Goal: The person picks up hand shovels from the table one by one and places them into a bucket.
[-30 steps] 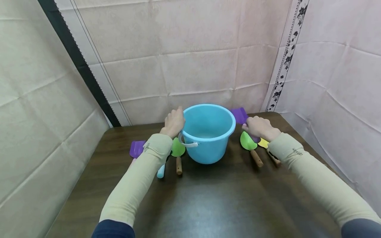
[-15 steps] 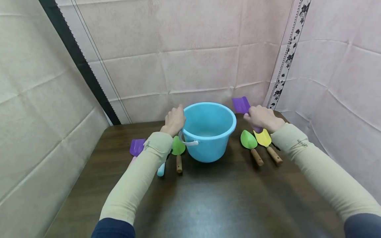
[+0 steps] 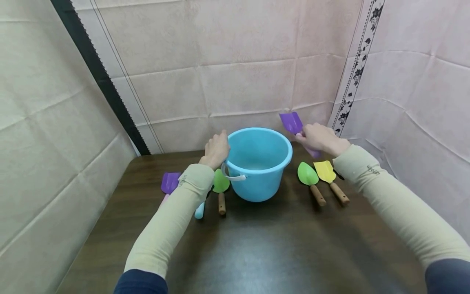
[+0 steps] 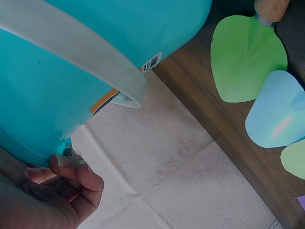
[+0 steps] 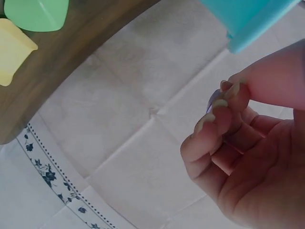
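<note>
A light-blue bucket [image 3: 257, 183] with a pale handle stands near the back of the table. My left hand [image 3: 216, 150] grips its rim on the left side; in the left wrist view the curled fingers [image 4: 90, 183] pinch the rim's edge. Raised to the right of the bucket, my right hand [image 3: 318, 139] holds a purple toy shovel [image 3: 291, 121] by its handle, blade pointing up and left toward the bucket. The right wrist view shows the fingers [image 5: 195, 145] curled, with the shovel mostly hidden behind them.
Right of the bucket lie a green trowel [image 3: 307, 174] and a yellow trowel [image 3: 324, 170] with wooden handles. To its left are another green trowel [image 3: 221, 182], a light-blue handle [image 3: 199, 210] and a second purple shovel [image 3: 170, 182]. Pale cloth [image 3: 238, 61] hangs behind the brown table [image 3: 264, 253].
My right hand has lifted the purple shovel up from beside the trowels, and its blade has swung left toward the bucket. The yellow trowel is now uncovered. My left hand stays on the rim.
</note>
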`<state>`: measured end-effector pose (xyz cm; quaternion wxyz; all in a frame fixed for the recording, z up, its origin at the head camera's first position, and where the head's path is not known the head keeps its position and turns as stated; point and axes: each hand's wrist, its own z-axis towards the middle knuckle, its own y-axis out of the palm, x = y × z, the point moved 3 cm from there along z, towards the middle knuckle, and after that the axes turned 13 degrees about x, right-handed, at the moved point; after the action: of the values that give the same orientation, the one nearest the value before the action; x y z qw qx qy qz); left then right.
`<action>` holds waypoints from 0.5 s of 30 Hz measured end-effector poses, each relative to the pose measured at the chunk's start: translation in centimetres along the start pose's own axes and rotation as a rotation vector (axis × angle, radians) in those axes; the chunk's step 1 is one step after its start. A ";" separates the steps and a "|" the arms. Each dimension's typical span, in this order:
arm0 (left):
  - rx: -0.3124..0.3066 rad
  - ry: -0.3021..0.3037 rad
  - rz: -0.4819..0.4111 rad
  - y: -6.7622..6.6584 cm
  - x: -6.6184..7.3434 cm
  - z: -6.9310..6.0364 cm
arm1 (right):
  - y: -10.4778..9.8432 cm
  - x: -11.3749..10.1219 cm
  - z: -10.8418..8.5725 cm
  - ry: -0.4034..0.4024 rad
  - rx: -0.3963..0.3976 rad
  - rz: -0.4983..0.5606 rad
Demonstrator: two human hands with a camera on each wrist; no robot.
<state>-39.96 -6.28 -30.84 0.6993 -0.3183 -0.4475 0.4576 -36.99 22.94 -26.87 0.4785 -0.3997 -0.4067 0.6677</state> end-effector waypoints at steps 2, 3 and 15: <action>-0.002 -0.001 0.008 0.0 0.0 0.0 | -0.1 -0.4 0.2 -0.019 0.008 0.012; -0.003 -0.001 0.012 0.0 0.0 0.1 | -0.2 -0.5 0.3 -0.031 0.009 0.021; 0.008 0.004 0.024 0.0 0.0 -0.1 | -0.2 -3.3 1.4 -0.199 -0.023 0.116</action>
<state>-39.91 -6.27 -30.90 0.6960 -0.3217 -0.4406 0.4670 -37.51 19.54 -25.67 0.3918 -0.3598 -0.4362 0.7258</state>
